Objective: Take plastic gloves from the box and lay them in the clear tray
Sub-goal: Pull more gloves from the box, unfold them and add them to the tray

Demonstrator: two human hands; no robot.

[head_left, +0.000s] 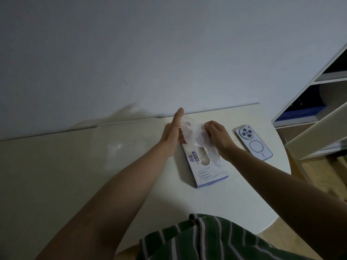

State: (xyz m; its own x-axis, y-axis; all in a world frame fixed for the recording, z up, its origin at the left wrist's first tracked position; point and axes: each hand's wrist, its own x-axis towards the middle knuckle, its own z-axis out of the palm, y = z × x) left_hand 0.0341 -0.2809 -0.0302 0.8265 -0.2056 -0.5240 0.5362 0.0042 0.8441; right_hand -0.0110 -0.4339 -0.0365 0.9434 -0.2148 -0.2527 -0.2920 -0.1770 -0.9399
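**One glove held above box; tray to the left**

The right hand (216, 136) is closed, its curled fingers pinching one edge of a thin, translucent plastic glove (195, 136). The left hand (171, 132) stands edge-on with fingers straight and together, pointing away from the person. Its palm side faces the glove and appears to touch it; whether any finger is inside the film cannot be told. The glove is bunched between the two hands, and its loose end hangs down to the right over the box (204, 167).

The box is white with a blue edge and a printed hand outline. It lies flat on the table (187, 203), directly below the hands, with an oval opening in its top face. The clear tray (124, 139) sits on the table just left of the box, near the wall (169, 53); what it contains cannot be made out.

A phone (253, 142) lies camera-side up on the table, right of the box. A white shelf unit (328, 81) stands beyond the table's right edge. A green striped garment (206, 241) shows at the bottom of the view.
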